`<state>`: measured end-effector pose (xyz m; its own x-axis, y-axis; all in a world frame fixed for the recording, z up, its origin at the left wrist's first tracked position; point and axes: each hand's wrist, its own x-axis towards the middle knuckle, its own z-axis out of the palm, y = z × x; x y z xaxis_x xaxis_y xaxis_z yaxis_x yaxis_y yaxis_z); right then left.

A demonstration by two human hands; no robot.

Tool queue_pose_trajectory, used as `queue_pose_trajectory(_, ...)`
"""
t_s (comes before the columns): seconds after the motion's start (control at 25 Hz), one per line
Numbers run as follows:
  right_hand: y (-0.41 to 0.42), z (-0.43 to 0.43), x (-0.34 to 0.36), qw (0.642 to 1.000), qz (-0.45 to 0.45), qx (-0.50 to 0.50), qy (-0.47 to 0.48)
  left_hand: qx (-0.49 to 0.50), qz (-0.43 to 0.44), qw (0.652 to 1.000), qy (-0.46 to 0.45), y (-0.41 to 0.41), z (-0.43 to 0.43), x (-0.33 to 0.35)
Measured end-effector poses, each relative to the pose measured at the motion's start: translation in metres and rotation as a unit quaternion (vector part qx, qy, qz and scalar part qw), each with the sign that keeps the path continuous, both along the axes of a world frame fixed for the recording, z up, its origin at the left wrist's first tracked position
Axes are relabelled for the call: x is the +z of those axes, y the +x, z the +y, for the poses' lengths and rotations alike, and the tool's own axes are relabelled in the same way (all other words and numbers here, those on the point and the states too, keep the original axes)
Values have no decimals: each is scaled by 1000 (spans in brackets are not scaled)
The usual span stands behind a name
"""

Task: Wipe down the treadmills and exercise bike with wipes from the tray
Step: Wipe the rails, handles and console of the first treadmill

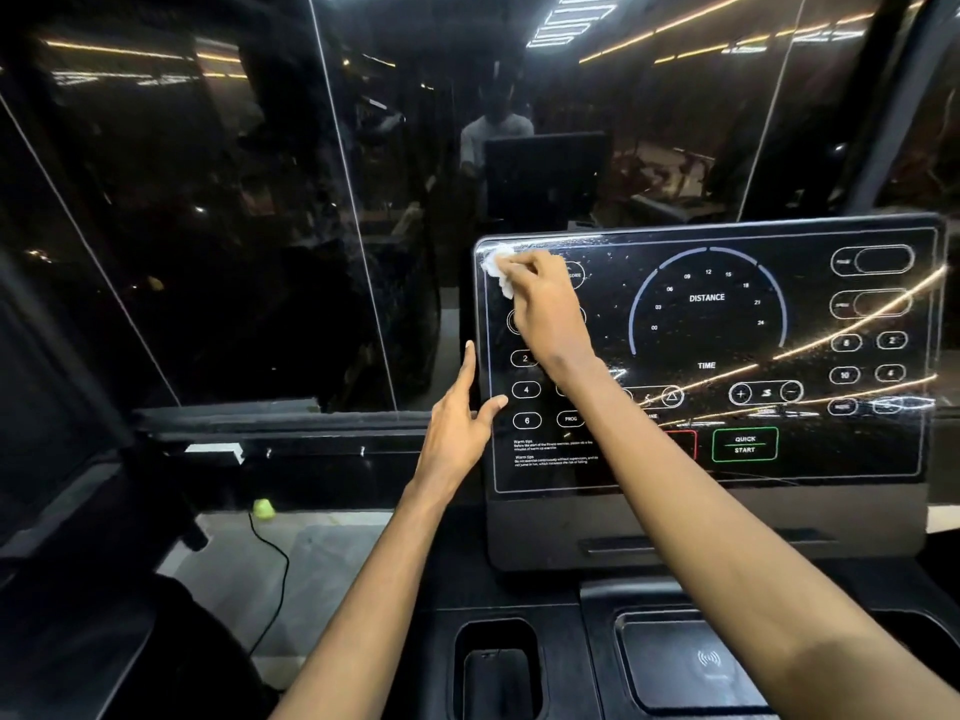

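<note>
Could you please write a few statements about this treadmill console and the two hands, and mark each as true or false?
1. The right hand presses a white wipe on the top left corner of the treadmill console. True.
2. The left hand holds a second wipe. False: it holds nothing; its straight fingers lie along the console's left edge.
3. The QUICK START button is outlined in green. True.
4. The central dial is labelled SPEED. False: it reads DISTANCE.
</note>
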<state>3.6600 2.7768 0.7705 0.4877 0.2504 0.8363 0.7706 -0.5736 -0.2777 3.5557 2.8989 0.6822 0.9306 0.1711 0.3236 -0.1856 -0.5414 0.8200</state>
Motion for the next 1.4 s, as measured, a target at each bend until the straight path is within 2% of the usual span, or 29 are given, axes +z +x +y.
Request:
queue_pose_trajectory(0.12,1,7,12,999,8,27,-33,-4,1,1000,-3,1,0,0)
queue_pose_trajectory(0.28,-3,-25,-14,995,18,-55,79,-15,-13,999,-27,1,1,-8)
queue_pose_trajectory(0.44,-46,-51,-85,999,29,-21,-3,5,-4,998,-65,-3,-2,-18)
queue_pose_trajectory(0.56,-60,-66,-113,996,75,-24,32,16,-4,995,-96,-13,-8,-21)
queue_pose_trajectory(0.8,-98,-74,-166,989,148,0,-9,8,-1,995,-97,-18,-9,-27)
queue_pose_trajectory(0.92,-118,-86,-199,978,194,9,-71,17,2,996,-88,-23,-14,-33)
queue_pose_trajectory(1.04,-133,-95,-218,965,245,20,-92,29,-10,995,-98,-24,-21,-40)
queue_pose_trajectory(1.16,-136,-109,-225,954,249,34,-165,62,-29,992,-105,-22,-26,-54)
queue_pose_trajectory(1.32,-141,-116,-233,953,286,-20,-103,78,-22,992,-95,-22,-27,-73)
queue_pose_trajectory(1.4,-149,-107,-237,950,282,-9,-136,87,-19,992,-94,-25,-29,-79)
